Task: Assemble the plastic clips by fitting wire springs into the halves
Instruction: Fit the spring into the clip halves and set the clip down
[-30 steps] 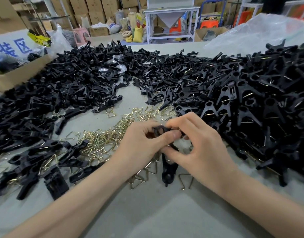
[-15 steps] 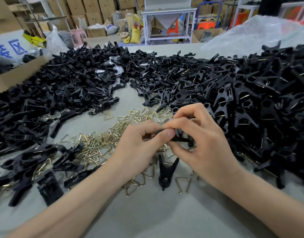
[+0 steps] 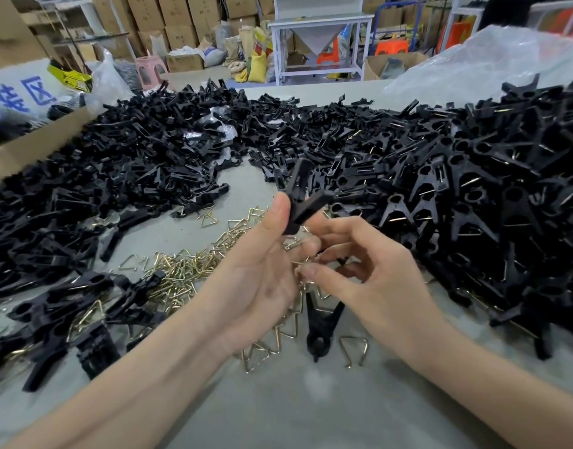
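Note:
My left hand (image 3: 259, 273) holds a black plastic clip (image 3: 303, 202) up above the table, pinched between thumb and fingers, its two legs spread upward. My right hand (image 3: 372, 280) is just right of it with fingers loosely curled and nothing plainly held; its index finger reaches toward the clip's lower end. Brass wire springs (image 3: 188, 270) lie in a loose heap under and left of the hands. Another black clip (image 3: 320, 325) lies on the table below the hands, beside a single spring (image 3: 355, 350).
Loose black clip halves (image 3: 116, 173) are piled on the left and at the back. Assembled clips (image 3: 473, 205) are heaped on the right. A cardboard box (image 3: 29, 147) stands far left and a clear plastic bag (image 3: 489, 59) at the back right. Bare grey table (image 3: 295, 409) lies near me.
Both hands were working the clip together low over the springs. Now the left hand has lifted the clip alone, and the right hand has let go.

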A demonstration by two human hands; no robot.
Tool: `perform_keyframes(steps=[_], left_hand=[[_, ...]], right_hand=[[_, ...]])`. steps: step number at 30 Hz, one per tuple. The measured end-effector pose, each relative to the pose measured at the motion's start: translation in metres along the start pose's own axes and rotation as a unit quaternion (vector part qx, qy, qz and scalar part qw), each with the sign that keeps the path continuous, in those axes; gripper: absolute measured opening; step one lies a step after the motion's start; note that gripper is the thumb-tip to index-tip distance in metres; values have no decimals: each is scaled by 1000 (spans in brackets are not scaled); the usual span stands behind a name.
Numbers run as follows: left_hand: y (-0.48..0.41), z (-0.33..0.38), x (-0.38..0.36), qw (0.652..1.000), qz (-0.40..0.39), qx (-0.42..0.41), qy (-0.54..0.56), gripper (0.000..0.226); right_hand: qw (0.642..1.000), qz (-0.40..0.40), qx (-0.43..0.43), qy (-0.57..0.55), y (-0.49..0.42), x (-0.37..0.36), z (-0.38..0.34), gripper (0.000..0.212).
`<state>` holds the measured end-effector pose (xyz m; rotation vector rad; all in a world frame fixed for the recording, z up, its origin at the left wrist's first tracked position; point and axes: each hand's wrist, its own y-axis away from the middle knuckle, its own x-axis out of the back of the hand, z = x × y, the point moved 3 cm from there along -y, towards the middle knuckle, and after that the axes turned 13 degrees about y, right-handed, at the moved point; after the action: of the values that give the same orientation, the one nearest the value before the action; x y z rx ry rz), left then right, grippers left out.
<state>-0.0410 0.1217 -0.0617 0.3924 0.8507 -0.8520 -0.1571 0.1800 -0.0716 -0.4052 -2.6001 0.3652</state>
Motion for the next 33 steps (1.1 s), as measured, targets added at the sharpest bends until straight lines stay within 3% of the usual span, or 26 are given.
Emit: perform_keyframes(steps=[4,8,12,15,23,29,33], left_hand=[[0,-2,-1,1000,8,-8,-5,55],[-2,-2,-1,999,19,-21,-43,50],[-3,1,1,997,23,-33,-66,40],[-3,2,1,997,8,-26,-67,37],[-2,0,-2,995,13,-30,-96,38],[0,-2,-1,983,55,-61,-167,46],[0,3,5,949,118,-101,-276,61]], right_hand=[[998,5,-4,55,-1,-3,1,39],[999,12,-6,37,-2,0,3,35],[994,-24,-46,-93,-4,3,4,29],[964,-39,-105,-243,-6,8,9,22],[930,-61,-200,-304,-6,5,11,8],[913,22,-233,-334,-9,12,15,13],[934,86,-187,-293,-13,26,11,19]])
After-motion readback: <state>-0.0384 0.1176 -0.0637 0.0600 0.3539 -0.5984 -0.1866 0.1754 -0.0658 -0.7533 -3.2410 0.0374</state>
